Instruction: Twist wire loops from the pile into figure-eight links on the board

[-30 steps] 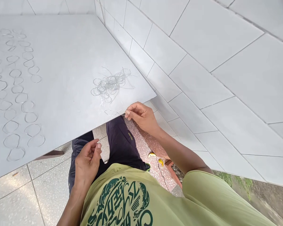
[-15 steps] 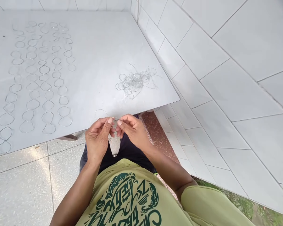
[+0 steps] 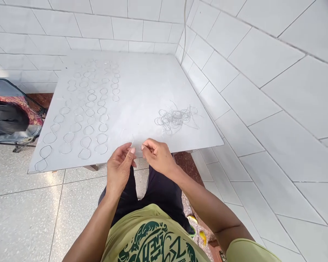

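Between finger and thumb of my left hand (image 3: 122, 162) is a thin looped wire (image 3: 123, 131), its faint curve rising above the fingers at the table's front edge. My right hand (image 3: 155, 154) is pinched just to the right, at the wire's other side; the thin wire is hard to follow there. Beyond my hands lies a tangled pile of wire loops (image 3: 176, 118). To the left, several figure-eight wire pieces (image 3: 84, 147) lie in columns on the white tabletop (image 3: 142, 83).
White tiled walls (image 3: 251, 102) border the table at the back and right. A folding chair (image 3: 13, 112) with dark cloth stands at the left. A cable (image 3: 184, 32) runs down the wall corner. Yellow items (image 3: 202, 237) lie on the floor by my feet.
The view has tilted up, showing more back wall and the chair. My right hand has drawn slightly away from my left, and the wire between them has turned.
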A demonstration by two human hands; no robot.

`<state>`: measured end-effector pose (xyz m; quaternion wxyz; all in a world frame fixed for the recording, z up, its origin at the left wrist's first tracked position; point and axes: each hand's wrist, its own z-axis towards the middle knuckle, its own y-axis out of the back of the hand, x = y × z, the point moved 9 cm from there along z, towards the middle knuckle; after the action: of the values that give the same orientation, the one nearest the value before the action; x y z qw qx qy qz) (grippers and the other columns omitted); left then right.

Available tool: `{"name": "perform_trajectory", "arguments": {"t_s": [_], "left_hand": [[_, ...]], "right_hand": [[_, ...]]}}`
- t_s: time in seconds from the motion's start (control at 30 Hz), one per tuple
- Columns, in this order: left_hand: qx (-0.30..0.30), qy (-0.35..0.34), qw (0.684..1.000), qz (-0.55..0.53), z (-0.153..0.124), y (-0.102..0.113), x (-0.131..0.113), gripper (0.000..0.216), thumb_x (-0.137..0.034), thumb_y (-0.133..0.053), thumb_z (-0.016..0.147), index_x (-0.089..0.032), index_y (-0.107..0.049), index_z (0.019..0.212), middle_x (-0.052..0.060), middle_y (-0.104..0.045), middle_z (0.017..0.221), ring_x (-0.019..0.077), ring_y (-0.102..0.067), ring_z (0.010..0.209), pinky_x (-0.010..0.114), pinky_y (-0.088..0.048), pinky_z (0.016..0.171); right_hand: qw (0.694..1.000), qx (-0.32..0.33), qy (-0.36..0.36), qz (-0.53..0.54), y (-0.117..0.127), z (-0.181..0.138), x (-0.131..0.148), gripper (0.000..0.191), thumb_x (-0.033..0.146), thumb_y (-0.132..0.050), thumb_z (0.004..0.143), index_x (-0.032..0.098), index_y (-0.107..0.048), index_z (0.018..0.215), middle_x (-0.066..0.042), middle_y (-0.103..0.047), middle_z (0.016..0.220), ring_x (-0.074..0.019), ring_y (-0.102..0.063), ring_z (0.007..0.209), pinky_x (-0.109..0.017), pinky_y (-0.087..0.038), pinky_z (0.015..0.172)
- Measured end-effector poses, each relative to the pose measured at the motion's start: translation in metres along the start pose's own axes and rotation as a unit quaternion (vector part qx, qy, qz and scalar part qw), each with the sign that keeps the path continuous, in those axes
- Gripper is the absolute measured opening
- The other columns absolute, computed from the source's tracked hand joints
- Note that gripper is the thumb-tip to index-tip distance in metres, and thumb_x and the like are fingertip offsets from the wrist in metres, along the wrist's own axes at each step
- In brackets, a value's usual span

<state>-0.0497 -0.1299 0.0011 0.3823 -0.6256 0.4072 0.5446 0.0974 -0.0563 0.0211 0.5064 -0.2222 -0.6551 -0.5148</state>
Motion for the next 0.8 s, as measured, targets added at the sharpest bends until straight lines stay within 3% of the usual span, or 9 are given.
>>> {"name": "perform_trajectory", "arguments": {"t_s": [0.07,0.13,0.4,0.6,0.8], "left_hand": [[-0.046,-0.007,0.999,0.021,-0.006,0.016,-0.002,0.052,-0.057,-0.072,0.097,-0.017,-0.07,0.13,0.004,-0.072,0.094,0.0125,-0.063,0.067,0.029,-0.056,0.071],[-0.054,0.0,0.998,0.034,-0.016,0.023,0.006,0.053,-0.059,-0.071,0.097,-0.017,-0.069,0.13,0.003,-0.071,0.092,0.013,-0.063,0.067,0.029,-0.057,0.07],[0.067,0.07,0.995,0.017,-0.06,0.006,0.084,0.049,-0.056,-0.069,0.097,-0.02,-0.066,0.13,0.007,-0.069,0.103,0.0171,-0.066,0.078,0.027,-0.056,0.058],[0.055,0.06,0.995,0.059,-0.053,0.022,0.095,0.05,-0.056,-0.065,0.099,-0.02,-0.064,0.133,0.009,-0.07,0.11,0.018,-0.068,0.086,0.028,-0.058,0.066],[0.053,0.056,0.995,0.056,-0.049,0.026,0.102,0.048,-0.054,-0.066,0.098,-0.019,-0.064,0.132,0.009,-0.07,0.108,0.0189,-0.068,0.087,0.029,-0.059,0.066]], "right_hand": [[1.0,-0.001,-0.001,0.001,0.002,0.032,0.011,0.026,0.029,-0.055,0.1,0.025,-0.056,0.074,0.002,-0.065,0.066,-0.0143,-0.054,0.053,-0.029,-0.04,0.054],[1.0,0.004,-0.009,0.017,0.0,0.066,0.018,0.024,0.027,-0.055,0.099,0.024,-0.058,0.075,0.001,-0.069,0.069,-0.0142,-0.059,0.054,-0.028,-0.044,0.055],[0.992,0.037,-0.117,0.02,-0.041,0.171,-0.001,0.017,0.014,-0.061,0.094,0.02,-0.057,0.078,-0.006,-0.076,0.074,-0.0129,-0.062,0.051,-0.027,-0.046,0.054],[0.975,0.022,-0.214,0.05,-0.054,0.197,-0.028,0.021,0.01,-0.069,0.086,0.021,-0.053,0.094,-0.006,-0.075,0.074,-0.0151,-0.059,0.047,-0.026,-0.037,0.043],[0.973,0.036,-0.22,0.061,-0.058,0.2,-0.03,0.016,0.012,-0.069,0.087,0.019,-0.057,0.096,-0.008,-0.076,0.076,-0.0138,-0.057,0.044,-0.025,-0.03,0.038]]}}
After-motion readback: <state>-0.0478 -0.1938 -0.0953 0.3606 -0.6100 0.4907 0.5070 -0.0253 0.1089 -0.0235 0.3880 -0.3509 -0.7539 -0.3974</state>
